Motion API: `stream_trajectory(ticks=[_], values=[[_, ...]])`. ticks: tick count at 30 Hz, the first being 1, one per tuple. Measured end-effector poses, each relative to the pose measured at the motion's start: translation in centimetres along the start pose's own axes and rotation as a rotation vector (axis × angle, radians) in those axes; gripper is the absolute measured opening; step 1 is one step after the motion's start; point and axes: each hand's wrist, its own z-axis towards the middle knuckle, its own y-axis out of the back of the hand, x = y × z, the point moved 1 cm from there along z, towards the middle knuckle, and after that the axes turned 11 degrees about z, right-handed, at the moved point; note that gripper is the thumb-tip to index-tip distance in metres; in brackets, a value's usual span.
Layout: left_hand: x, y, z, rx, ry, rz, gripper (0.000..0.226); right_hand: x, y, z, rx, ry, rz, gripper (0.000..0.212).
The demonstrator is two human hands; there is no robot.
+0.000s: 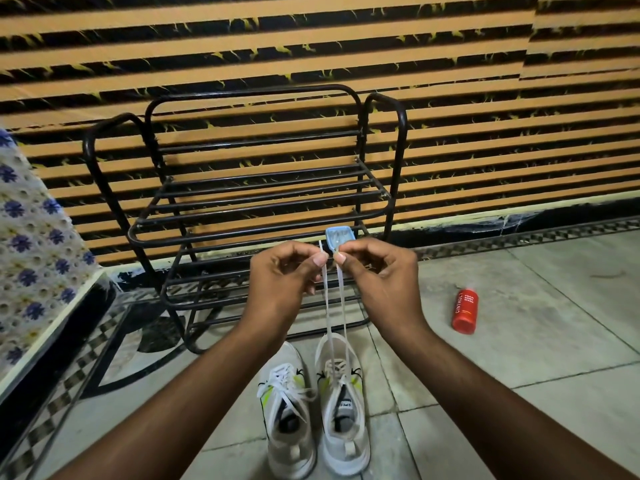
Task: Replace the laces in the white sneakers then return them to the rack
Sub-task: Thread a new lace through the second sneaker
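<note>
Two white sneakers with yellow-green accents stand side by side on the tiled floor, toes pointing away from me. The left sneaker (289,410) has its lace threaded and lying loose. From the right sneaker (343,420) two strands of a white lace (334,306) rise taut to my hands. My left hand (284,271) pinches one lace end between thumb and fingers. My right hand (377,271) pinches the other strand and also holds a small light-blue plastic piece (338,239) that sticks up above my fingers. The black metal shoe rack (242,202) stands right behind my hands with nothing on its shelves.
A red bottle (465,311) lies on the floor tiles to the right of the rack. A bed with a floral cover (31,244) juts in at the left. A striped orange-and-black wall (485,98) closes off the back.
</note>
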Motion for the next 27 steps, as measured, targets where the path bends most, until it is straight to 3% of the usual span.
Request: stream_trajectory(ticks=[7, 27], values=[[-0.26, 0.0, -0.03, -0.015, -0.035, 0.03, 0.005, 0.13, -0.21, 0.33, 0.063, -0.005, 0.012, 0.011], [-0.58, -0.3, -0.3, -0.001, -0.104, 0.071, 0.002, 0.44, -0.08, 0.67, 0.03, -0.009, 0.034, 0.013]])
